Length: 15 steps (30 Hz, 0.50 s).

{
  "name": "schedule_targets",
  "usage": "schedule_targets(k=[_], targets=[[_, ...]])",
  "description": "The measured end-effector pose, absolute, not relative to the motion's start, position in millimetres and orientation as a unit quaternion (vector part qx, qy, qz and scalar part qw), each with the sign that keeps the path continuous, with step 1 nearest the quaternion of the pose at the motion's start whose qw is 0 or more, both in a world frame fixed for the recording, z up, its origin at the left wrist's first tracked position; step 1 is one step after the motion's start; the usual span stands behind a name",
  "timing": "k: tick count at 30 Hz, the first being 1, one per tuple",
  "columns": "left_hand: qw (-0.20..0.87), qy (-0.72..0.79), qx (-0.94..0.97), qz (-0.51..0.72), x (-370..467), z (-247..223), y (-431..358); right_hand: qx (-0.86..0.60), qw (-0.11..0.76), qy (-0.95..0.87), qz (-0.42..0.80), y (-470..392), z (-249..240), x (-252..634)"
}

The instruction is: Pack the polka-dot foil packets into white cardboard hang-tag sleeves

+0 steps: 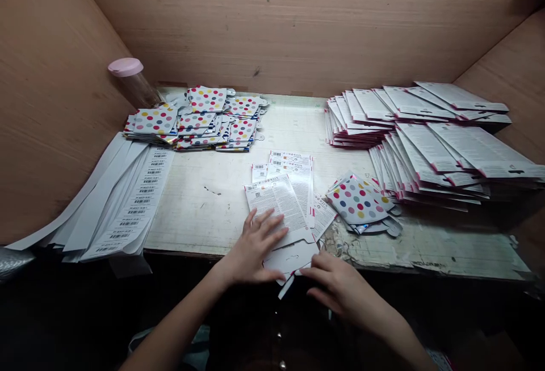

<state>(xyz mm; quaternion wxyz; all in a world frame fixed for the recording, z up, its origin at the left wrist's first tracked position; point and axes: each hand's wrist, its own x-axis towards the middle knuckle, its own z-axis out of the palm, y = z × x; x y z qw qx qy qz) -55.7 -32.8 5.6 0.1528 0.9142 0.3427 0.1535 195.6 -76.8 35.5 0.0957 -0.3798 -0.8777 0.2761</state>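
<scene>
A flat white printed carton [279,203] lies at the table's front edge, its plain end flap [292,257] folded out towards me. My left hand [261,246] rests on this carton with its fingers spread and holds nothing. At the flap's near right corner, my right hand [336,283] has its fingers curled and closed on the carton's edge. A narrow white strip of card [287,287] sticks out between the hands. More flat cartons [298,175] lie fanned beneath and behind. Right of them is a small pile of polka-dot pouches [360,199].
Several stacks of polka-dot pouches [208,118] stand back left, near a pink-lidded bottle [134,81]. Barcode label sheets [131,206] hang over the left front edge. White cartons [426,133] are piled at the right. Wooden panels [293,25] enclose the table [191,212].
</scene>
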Motion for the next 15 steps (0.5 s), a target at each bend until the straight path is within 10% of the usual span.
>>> schedule_targets(k=[15], targets=[[0.148, 0.432, 0.832, 0.315, -53.2, -12.7, -83.2, -0.381, 0.245, -0.884, 0.118, -73.7, -9.6, 171.5]])
